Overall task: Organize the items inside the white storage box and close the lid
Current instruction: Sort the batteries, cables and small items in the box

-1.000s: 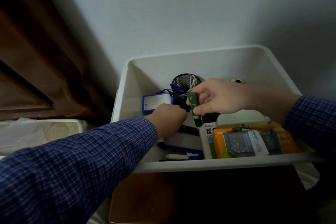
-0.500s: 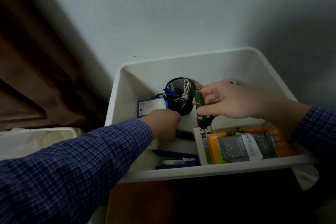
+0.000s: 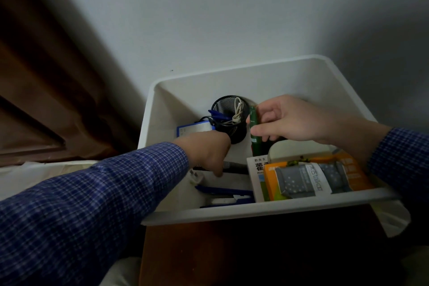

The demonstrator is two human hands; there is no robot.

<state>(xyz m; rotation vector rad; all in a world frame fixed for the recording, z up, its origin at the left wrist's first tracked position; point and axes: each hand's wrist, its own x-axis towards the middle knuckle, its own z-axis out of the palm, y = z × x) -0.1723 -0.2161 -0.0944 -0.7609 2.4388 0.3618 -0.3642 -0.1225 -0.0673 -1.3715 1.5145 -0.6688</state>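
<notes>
The white storage box point(image 3: 255, 213) stands open with no lid in view. Inside at the back is a black mesh cup point(image 3: 232, 123) holding a cable and blue pens. My right hand point(image 3: 294, 118) pinches a green tube point(image 3: 256, 146) upright, just right of the cup. My left hand point(image 3: 209, 155) is low in the box, curled against the cup's base and over a black comb point(image 3: 234, 167). Its fingertips are hidden, so what it grips is unclear. An orange packet point(image 3: 350, 174) with a grey starred pack point(image 3: 299, 181) fills the front right.
A blue-edged box point(image 3: 192, 129) lies behind my left hand. A white carton with printed characters point(image 3: 255, 169), a white plug point(image 3: 196, 176) and blue tools point(image 3: 222, 191) lie on the box floor. The box sits on a wooden stand point(image 3: 232, 251), with a brown curtain point(image 3: 34, 76) to the left.
My right hand has carried the green tube a little to the right and stood it more upright beside the cup. My left hand has stayed low by the cup's base.
</notes>
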